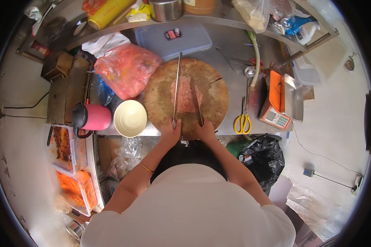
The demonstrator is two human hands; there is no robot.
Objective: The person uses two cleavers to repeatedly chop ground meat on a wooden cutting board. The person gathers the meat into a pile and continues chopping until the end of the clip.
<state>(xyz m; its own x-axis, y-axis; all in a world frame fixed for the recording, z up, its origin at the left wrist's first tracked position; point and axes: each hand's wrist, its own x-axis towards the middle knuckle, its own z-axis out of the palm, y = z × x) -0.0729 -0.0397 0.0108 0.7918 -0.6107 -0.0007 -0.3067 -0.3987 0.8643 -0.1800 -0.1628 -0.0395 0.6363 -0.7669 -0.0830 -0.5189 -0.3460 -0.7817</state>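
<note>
Minced meat (185,94) lies in a flat patch on a round wooden chopping block (216,95) in front of me. My left hand (170,132) grips the handle of a cleaver (177,83), seen nearly edge-on, its blade reaching over the left part of the meat and past it. In my right hand (205,131) is a second cleaver (196,102), its blade over the right side of the meat. Whether either edge touches the meat I cannot tell. Both hands are at the near side of the block.
Left of the block stand a cream bowl (130,118), a pink kettle (96,117) and a red plastic bag (128,69). Yellow-handled scissors (242,123), a ladle (249,72), a green onion (256,58) and an orange scale (273,115) lie to the right. A shelf (216,20) overhangs the back.
</note>
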